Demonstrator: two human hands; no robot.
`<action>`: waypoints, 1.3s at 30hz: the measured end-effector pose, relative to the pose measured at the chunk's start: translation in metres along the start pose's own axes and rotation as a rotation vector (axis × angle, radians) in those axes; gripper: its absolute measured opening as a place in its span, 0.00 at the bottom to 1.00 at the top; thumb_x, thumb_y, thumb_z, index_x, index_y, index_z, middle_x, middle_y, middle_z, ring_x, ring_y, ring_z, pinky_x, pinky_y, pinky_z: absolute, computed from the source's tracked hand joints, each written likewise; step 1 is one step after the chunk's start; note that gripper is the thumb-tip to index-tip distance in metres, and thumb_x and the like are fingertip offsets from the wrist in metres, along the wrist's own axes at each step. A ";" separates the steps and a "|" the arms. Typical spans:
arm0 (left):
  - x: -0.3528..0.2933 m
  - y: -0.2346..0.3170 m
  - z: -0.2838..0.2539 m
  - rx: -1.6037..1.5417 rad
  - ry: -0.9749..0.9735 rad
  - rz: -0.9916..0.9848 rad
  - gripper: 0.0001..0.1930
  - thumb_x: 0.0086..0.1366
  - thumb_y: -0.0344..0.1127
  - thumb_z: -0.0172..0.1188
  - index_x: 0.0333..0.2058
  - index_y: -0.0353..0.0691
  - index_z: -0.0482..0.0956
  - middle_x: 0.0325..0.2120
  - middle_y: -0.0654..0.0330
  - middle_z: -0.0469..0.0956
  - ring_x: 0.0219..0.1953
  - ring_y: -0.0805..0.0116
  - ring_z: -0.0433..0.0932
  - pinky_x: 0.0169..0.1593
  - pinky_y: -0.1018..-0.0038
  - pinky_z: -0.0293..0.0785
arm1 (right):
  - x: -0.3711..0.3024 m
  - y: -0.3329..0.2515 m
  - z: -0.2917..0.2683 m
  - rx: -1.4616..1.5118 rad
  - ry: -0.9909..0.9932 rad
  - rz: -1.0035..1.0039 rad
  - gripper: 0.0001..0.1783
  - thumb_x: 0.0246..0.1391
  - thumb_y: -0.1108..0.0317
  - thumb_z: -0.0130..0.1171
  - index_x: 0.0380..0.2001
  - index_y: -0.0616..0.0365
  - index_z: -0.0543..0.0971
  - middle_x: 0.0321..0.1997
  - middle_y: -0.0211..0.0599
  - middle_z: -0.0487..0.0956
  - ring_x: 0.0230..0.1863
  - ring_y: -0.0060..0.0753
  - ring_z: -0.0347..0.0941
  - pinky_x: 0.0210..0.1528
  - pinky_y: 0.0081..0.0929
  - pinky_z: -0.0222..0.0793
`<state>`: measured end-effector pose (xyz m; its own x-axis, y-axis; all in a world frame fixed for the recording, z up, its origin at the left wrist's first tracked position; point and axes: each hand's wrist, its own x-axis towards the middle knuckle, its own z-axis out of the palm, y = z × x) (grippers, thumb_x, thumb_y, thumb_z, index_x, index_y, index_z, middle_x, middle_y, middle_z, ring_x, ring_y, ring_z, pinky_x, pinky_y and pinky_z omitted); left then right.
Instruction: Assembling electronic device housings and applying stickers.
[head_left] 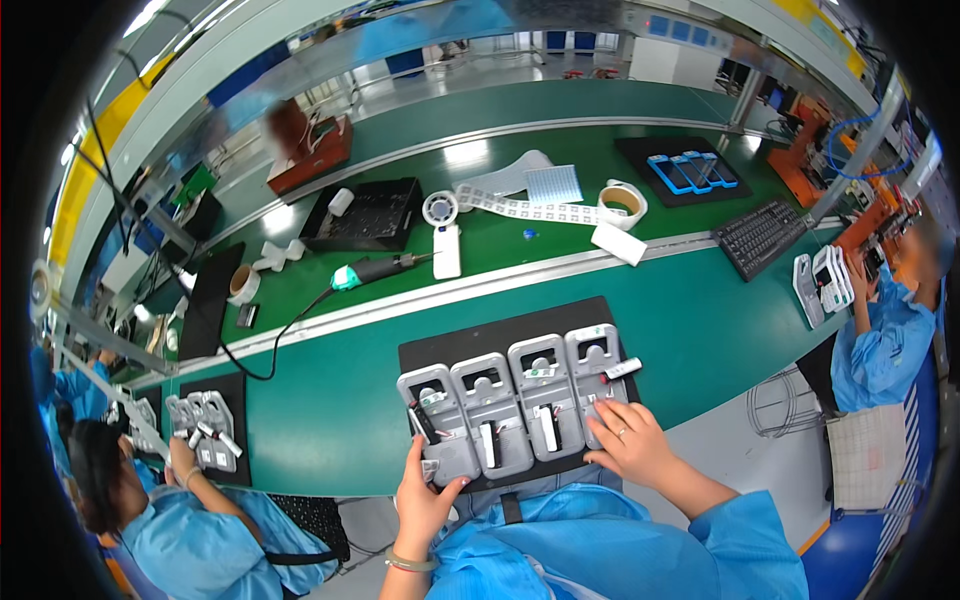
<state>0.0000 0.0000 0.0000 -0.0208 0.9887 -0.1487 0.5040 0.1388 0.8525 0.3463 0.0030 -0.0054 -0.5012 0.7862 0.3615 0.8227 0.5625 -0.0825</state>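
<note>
Four grey plastic housings stand side by side on a black mat (470,333) in front of me. My left hand (425,505) is at the lower corner of the leftmost housing (455,455), thumb and index finger apart along its edge. My right hand (632,440) rests with separated fingertips on the lower part of the rightmost housing (592,375); what lies under the fingers is hidden. Black battery-like blocks (490,443) with thin wires lie in the other three housings. A white cylinder-shaped part (622,369) lies across the rightmost housing's right edge.
Beyond the metal rail lie a teal-and-black electric screwdriver (372,271), a white handheld fan (446,250), a black bin (375,215), a label roll (622,205) and a keyboard (760,235). Co-workers (165,535) sit at left and right with similar grey housings (205,430).
</note>
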 end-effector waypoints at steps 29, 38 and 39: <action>0.053 0.013 -0.031 0.086 0.225 0.197 0.14 0.53 0.23 0.61 0.40 0.38 0.75 0.32 0.56 0.74 0.33 0.62 0.75 0.29 0.73 0.71 | 0.026 -0.034 0.001 0.304 0.251 0.721 0.26 0.52 0.74 0.53 0.56 0.63 0.67 0.63 0.53 0.64 0.63 0.53 0.61 0.64 0.41 0.55; 0.041 0.023 -0.024 0.062 0.270 0.286 0.18 0.54 0.22 0.62 0.45 0.36 0.73 0.41 0.59 0.71 0.21 0.81 0.63 0.20 0.82 0.59 | 0.175 -0.028 0.024 0.301 -0.001 0.106 0.24 0.49 0.70 0.59 0.52 0.60 0.72 0.49 0.46 0.76 0.59 0.46 0.66 0.68 0.47 0.50; 0.043 0.025 -0.025 0.084 0.257 0.341 0.20 0.54 0.22 0.62 0.47 0.36 0.72 0.42 0.59 0.71 0.21 0.81 0.63 0.19 0.82 0.59 | 0.186 -0.026 0.032 0.286 -0.059 0.061 0.22 0.48 0.70 0.59 0.49 0.60 0.73 0.46 0.45 0.77 0.58 0.45 0.67 0.68 0.47 0.49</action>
<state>-0.0104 0.0477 0.0271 -0.0503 0.9607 0.2729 0.5873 -0.1925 0.7861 0.2228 0.1430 0.0345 -0.4743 0.8298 0.2940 0.7472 0.5561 -0.3640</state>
